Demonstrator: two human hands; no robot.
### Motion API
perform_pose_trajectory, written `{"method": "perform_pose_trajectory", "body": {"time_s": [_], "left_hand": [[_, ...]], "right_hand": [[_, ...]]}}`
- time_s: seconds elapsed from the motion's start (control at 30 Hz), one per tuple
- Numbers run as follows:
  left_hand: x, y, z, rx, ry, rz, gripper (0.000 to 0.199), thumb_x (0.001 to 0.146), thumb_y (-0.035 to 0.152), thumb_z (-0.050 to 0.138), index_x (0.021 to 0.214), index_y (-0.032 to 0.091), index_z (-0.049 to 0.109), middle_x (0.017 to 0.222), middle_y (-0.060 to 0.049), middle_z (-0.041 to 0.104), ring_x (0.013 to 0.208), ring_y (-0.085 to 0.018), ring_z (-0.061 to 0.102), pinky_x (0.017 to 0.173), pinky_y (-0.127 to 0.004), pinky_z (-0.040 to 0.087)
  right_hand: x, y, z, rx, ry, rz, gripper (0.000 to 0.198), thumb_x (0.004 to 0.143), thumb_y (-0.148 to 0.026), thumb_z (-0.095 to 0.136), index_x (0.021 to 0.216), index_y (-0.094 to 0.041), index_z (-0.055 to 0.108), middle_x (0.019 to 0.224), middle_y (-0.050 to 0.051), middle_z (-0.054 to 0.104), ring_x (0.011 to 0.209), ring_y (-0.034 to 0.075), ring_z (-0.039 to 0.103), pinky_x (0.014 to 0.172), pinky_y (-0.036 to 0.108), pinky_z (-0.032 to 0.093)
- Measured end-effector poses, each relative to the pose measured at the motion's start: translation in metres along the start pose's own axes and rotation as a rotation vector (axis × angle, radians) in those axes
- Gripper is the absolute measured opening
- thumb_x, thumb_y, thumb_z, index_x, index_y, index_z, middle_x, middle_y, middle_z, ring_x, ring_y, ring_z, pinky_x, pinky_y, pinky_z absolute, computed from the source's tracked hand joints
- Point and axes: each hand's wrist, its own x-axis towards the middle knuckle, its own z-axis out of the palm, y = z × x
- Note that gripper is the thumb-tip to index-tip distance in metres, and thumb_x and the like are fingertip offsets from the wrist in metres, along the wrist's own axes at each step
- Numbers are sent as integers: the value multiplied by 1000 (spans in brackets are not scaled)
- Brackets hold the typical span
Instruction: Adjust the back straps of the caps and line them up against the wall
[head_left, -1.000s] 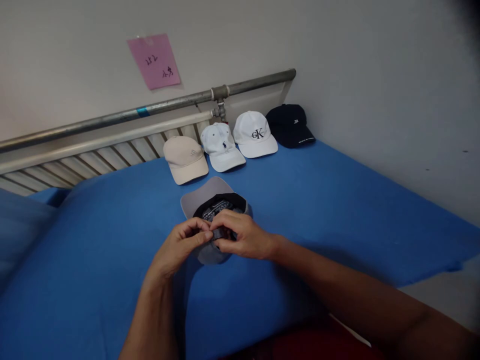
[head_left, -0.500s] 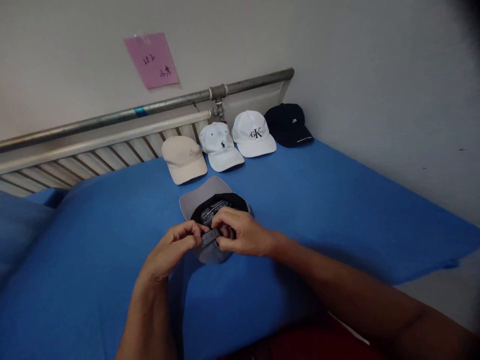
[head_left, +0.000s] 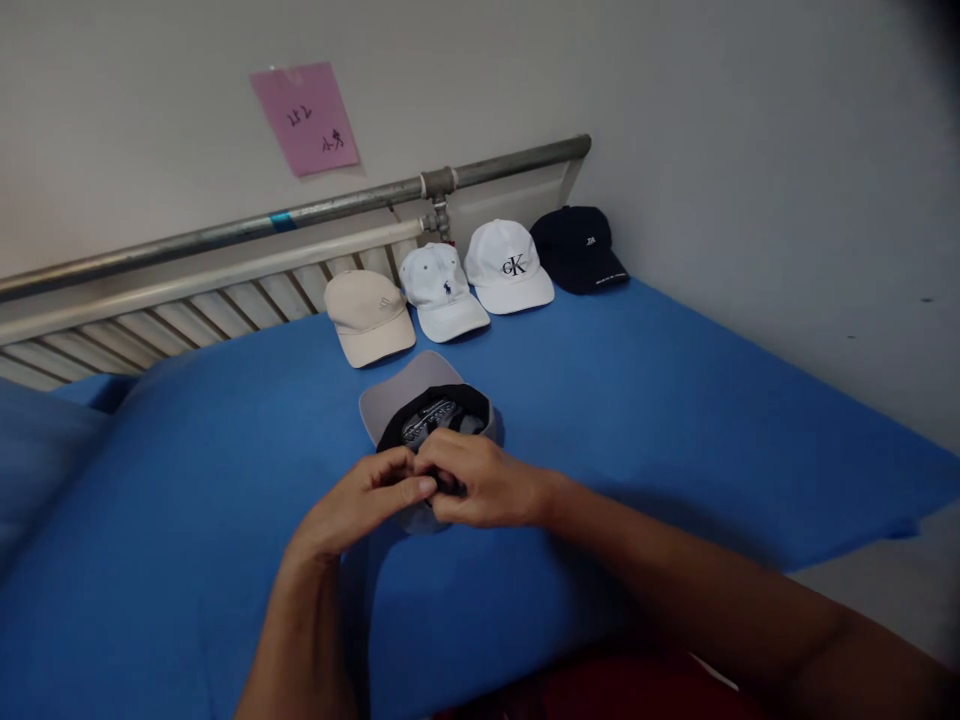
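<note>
A grey baseball cap (head_left: 409, 388) lies upside down on the blue cloth, its brim pointing away from me and its dark lining showing. At its near edge my left hand (head_left: 371, 498) pinches the back strap between thumb and fingers. My right hand (head_left: 484, 482) is closed on the same strap area from the other side, its fingertips meeting those of the left. The strap itself is mostly hidden behind my fingers. Just beyond the brim sits a beige cap (head_left: 367, 312).
Beside the beige cap stand a white cap with a small rider logo (head_left: 439, 285), a white lettered cap (head_left: 504, 262) and a black cap (head_left: 574, 245). Behind them run a metal pipe (head_left: 352, 207) and a radiator (head_left: 225, 305). Pink paper (head_left: 307, 120) hangs on the wall.
My hands have come together over the strap, the left moving slightly right, the right slightly down. The strap, visible before, is now mostly covered. The cap has barely shifted.
</note>
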Motion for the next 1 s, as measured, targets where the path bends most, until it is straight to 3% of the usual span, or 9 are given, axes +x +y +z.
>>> {"method": "perform_pose_trajectory", "body": {"time_s": [0.1,0.23,0.3,0.4,0.5,0.63,0.83,1.0], "left_hand": [[1,-1,1,-40,-31,0,17,78,34,65,82,17,65,77,-1,62,73,-13,55,69,-26,42],[-2,-4,-5,-32,7,10,17,79,34,65,81,18,68,75,-2,66,72,-13,57,70,-25,42],[-5,-4,-8,-10,24,43,16,80,34,64,82,19,69,75,-1,67,72,-12,56,69,-24,40],[-8,-3,-10,0,32,76,15,80,34,64,83,21,69,74,0,66,70,-11,54,67,-22,39],[-9,-1,-10,-2,48,84,14,80,34,64,83,21,70,73,0,66,66,-10,53,63,-23,38],[-8,0,-10,-8,94,81,12,79,33,65,82,23,70,68,1,65,62,-11,52,60,-23,37],[-6,-5,-15,-33,77,31,14,77,33,68,87,24,70,76,0,67,73,-13,57,71,-25,41],[-9,-7,-18,-38,86,59,13,76,32,69,84,22,68,78,2,64,72,-10,54,69,-23,40]], "right_hand": [[1,-3,-6,61,34,38,23,71,-13,59,94,-19,57,83,1,57,71,11,52,66,25,46],[3,1,-29,55,231,168,18,75,-15,57,92,-20,58,92,3,60,82,15,56,76,30,47],[3,4,-38,9,184,134,15,76,-15,57,90,-20,60,96,4,63,91,17,57,85,35,44],[2,7,-41,-99,-9,78,23,73,-16,61,95,-21,63,94,2,66,93,19,58,94,39,37],[1,7,-37,-162,-92,118,19,73,-13,59,90,-20,65,82,0,67,80,16,57,88,35,39],[2,6,-35,-110,-79,210,11,75,-12,56,74,-18,65,65,-2,61,68,13,53,71,27,41],[4,5,-38,-17,5,307,7,72,-11,58,69,-17,62,64,-2,57,66,11,51,65,24,39],[5,4,-40,90,35,385,6,72,-13,57,68,-16,61,66,-2,58,65,11,51,62,23,39]]}}
